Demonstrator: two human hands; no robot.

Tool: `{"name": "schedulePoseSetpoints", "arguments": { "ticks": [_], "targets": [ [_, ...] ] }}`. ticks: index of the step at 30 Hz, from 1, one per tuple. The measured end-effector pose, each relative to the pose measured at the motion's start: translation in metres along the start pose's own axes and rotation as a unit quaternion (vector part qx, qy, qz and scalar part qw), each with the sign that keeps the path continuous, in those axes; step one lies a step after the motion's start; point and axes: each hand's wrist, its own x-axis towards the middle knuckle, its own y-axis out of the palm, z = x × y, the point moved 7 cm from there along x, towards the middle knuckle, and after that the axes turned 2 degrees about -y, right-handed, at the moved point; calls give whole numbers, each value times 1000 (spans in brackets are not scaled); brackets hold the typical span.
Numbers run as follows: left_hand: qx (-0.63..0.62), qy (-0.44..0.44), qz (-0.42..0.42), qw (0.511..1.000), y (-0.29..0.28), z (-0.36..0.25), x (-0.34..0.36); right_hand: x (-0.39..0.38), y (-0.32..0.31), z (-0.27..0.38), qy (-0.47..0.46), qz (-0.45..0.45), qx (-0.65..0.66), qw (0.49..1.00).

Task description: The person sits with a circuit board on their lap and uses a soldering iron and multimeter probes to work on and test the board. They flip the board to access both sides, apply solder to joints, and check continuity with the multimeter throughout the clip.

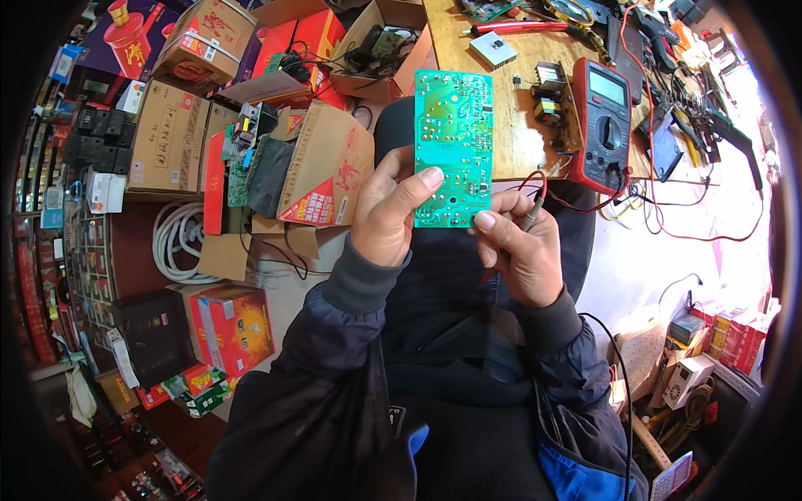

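Note:
A green circuit board (452,142) is held upright in front of me, solder side facing the camera. My left hand (388,213) grips its lower left edge, thumb pressed on the board's face. My right hand (518,246) pinches the lower right corner with its thumb and also holds a grey meter probe (532,213) between its fingers. Red and black leads (576,204) run from that hand to a red multimeter (603,125) lying on the wooden bench (518,142).
A small transformer board (553,104), a white part (493,48), a red-handled tool (514,27) and tangled cables lie on the bench. Open cardboard boxes (322,163) of parts stand to the left, with a coiled white hose (177,242) and red boxes (234,326) on the floor.

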Motion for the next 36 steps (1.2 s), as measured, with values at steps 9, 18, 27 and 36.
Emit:
{"name": "schedulePoseSetpoints", "arguments": {
  "ticks": [9,18,27,36],
  "targets": [
    [-82,-54,36,995,-1,14,2,1,0,-7,9,24,39,999],
    [-220,-48,93,970,11,17,1,1,2,-9,29,67,122,990],
    [-350,-42,143,925,9,26,3,-4,9,-10,67,101,144,982],
    [-340,-80,180,919,12,29,-5,-9,7,-9,98,137,199,966]
  ]
}}
